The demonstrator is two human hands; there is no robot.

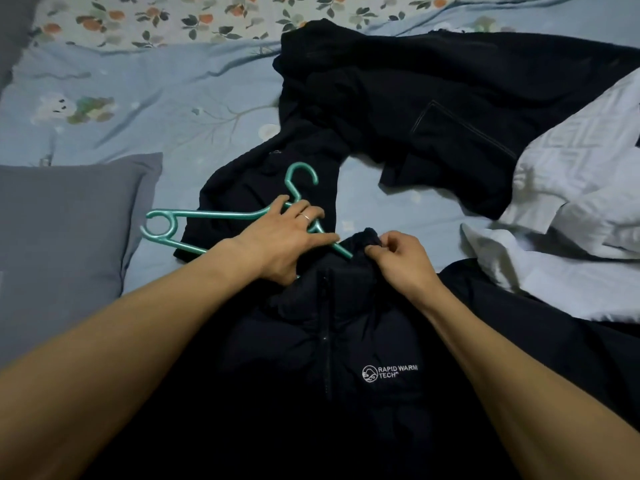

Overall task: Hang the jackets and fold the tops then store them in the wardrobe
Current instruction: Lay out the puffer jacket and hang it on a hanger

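My left hand point(287, 233) grips the teal hanger point(194, 216) on the bed point(104, 98), one arm entering the puffer jacket point(329, 358) collar; my right hand point(401, 258) pinches that collar. Loosening could let the hanger snag.

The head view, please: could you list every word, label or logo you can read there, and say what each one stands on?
"RAPID WARM TECH", white, beside a round white logo, on the chest of the black puffer jacket.
A tiny mark after "TECH" is too small to read.
No text is readable on the teal hanger, the other dark clothes, the white garment or the floral bedsheet.
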